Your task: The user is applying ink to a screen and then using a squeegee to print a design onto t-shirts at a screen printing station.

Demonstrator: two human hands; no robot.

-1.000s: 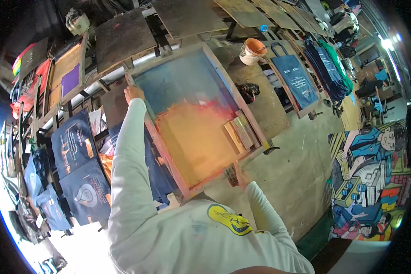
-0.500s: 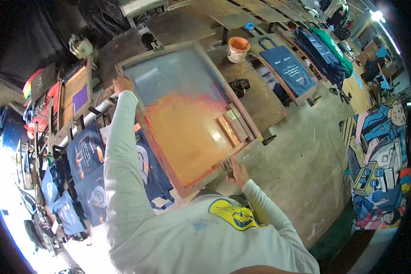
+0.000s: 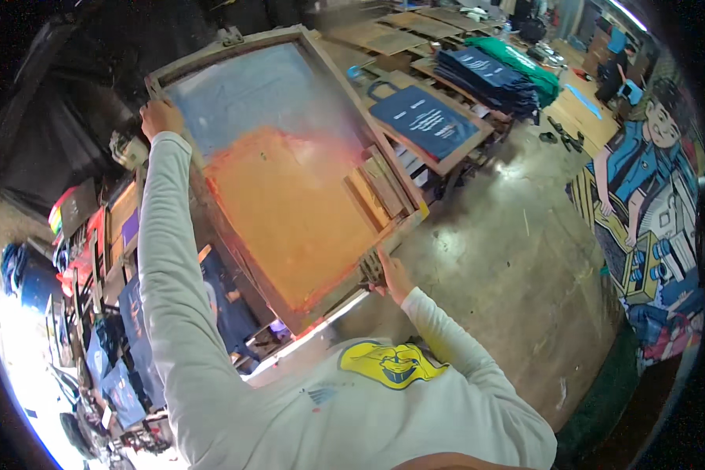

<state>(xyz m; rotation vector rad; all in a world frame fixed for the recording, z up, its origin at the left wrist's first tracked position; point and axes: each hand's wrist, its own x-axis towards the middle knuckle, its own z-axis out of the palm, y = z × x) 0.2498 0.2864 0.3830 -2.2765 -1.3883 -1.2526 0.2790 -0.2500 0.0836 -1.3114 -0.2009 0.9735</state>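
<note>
We're in a screen-printing workshop: a big wooden-framed printing screen [image 3: 282, 172] smeared with orange ink fills the view, above a bare concrete floor [image 3: 509, 266]. Navy tote bags lie on wooden pallets [image 3: 435, 121], folded textile stacks [image 3: 493, 74] sit behind, and a cartoon mural [image 3: 642, 204] covers the wall.

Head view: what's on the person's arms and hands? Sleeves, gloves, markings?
Both arms wear long, pale grey-white sleeves down to the wrists. The left hand and right hand are bare: no gloves. The same top carries a yellow cartoon-face patch and small dark specks.
</note>
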